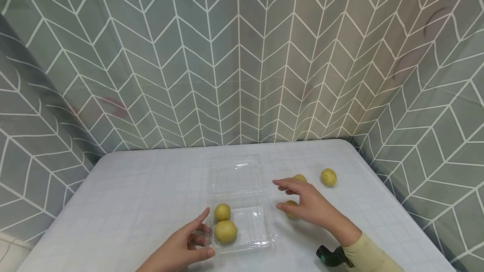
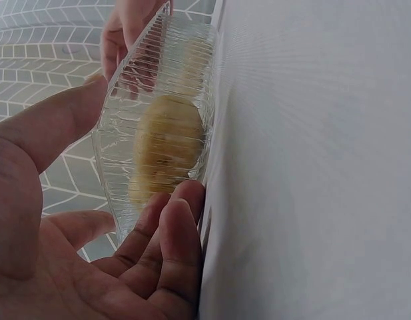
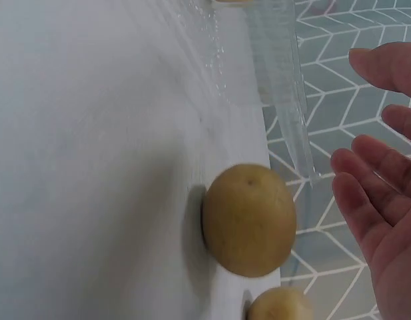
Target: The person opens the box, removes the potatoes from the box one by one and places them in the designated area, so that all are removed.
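A clear plastic clamshell box (image 1: 252, 244) lies with its lid (image 1: 235, 175) folded back. Inside, along its left side, sit two yellow potatoes: a smaller one (image 1: 222, 212) behind a larger one (image 1: 225, 232). My left hand (image 1: 189, 238) touches the left wall of the box with spread, relaxed fingers; the left wrist view shows a potato (image 2: 166, 143) through the ribbed wall. To the right, my right hand (image 1: 308, 205) hovers with parted fingers and holds nothing. Below it is a partly covered potato (image 1: 290, 213), seen whole in the right wrist view (image 3: 250, 220).
Another potato (image 1: 300, 177) shows partly behind the right hand, and one more (image 1: 328, 177) lies farther right. A white cloth covers the table (image 1: 132, 205). Patterned grey curtains (image 1: 227, 62) hang behind and at the sides. A black strap device (image 1: 332, 256) sits at the right wrist.
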`<state>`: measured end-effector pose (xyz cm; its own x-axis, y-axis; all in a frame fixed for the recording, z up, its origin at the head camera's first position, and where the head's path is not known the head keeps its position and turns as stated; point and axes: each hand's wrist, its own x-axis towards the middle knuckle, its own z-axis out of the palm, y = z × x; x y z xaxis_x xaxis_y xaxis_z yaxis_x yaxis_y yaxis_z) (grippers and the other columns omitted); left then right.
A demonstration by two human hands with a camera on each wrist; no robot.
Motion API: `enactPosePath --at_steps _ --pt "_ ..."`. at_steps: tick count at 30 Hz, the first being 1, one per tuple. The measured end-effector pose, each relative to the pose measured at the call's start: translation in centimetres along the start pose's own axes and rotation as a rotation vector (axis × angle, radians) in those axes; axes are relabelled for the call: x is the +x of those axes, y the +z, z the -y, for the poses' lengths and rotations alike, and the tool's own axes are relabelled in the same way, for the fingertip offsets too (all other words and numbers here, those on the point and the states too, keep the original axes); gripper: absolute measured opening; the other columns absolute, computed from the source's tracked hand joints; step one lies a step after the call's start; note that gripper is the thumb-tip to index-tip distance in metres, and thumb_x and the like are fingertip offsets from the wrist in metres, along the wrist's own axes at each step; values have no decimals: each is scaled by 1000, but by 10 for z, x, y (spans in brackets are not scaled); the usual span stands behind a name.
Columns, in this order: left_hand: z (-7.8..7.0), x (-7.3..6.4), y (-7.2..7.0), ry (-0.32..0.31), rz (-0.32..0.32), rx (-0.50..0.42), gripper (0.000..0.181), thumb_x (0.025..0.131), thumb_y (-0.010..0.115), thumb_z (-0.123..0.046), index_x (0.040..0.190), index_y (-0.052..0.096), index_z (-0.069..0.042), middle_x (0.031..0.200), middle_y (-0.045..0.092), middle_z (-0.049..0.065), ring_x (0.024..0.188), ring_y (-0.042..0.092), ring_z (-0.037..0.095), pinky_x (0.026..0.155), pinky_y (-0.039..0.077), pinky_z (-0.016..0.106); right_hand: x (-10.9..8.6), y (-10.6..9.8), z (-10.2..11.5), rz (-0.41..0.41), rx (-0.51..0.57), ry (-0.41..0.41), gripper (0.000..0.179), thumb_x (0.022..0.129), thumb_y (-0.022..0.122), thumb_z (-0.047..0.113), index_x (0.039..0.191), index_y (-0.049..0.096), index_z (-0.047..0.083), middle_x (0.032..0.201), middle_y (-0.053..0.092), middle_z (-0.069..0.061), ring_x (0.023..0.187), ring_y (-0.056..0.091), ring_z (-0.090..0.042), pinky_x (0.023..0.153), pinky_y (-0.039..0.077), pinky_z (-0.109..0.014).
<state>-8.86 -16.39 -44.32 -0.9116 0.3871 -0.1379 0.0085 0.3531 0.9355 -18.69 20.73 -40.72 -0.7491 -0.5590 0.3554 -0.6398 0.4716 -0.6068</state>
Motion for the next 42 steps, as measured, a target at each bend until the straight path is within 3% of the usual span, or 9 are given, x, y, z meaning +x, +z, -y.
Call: enactPosePath --at_steps 10,18,24,33,42 --pt "0 1 0 -16 4 -23 91 88 77 -26 158 22 -11 122 55 11 99 61 18 80 52 23 12 13 9 71 90 6 53 87 79 24 135 60 15 132 59 4 112 62 -22 87 54 -39" --pt "0 0 0 0 8 -20 90 88 77 -25 158 22 -10 122 54 11 98 61 16 81 52 23 20 27 16 101 37 -85 54 87 78 26 137 59 19 128 61 4 106 63 -21 89 52 -35" --pt "0 0 0 -13 4 -22 91 88 78 -26 158 22 -11 122 54 10 98 61 17 80 52 23 27 36 21 142 60 -93 53 88 78 27 137 59 21 126 60 10 107 63 -20 91 51 -33" --pt "1 1 0 -27 0 -33 91 87 78 -25 158 24 -10 121 55 10 98 60 20 79 52 24 38 50 28 215 77 -115 51 91 75 28 137 58 17 123 63 -1 105 63 -21 90 51 -33" --pt "1 2 0 -45 5 -45 91 87 78 -25 158 23 -11 121 55 10 100 60 22 80 53 24 47 61 31 252 78 -108 52 90 75 28 137 58 13 125 63 -2 106 63 -19 91 50 -32"
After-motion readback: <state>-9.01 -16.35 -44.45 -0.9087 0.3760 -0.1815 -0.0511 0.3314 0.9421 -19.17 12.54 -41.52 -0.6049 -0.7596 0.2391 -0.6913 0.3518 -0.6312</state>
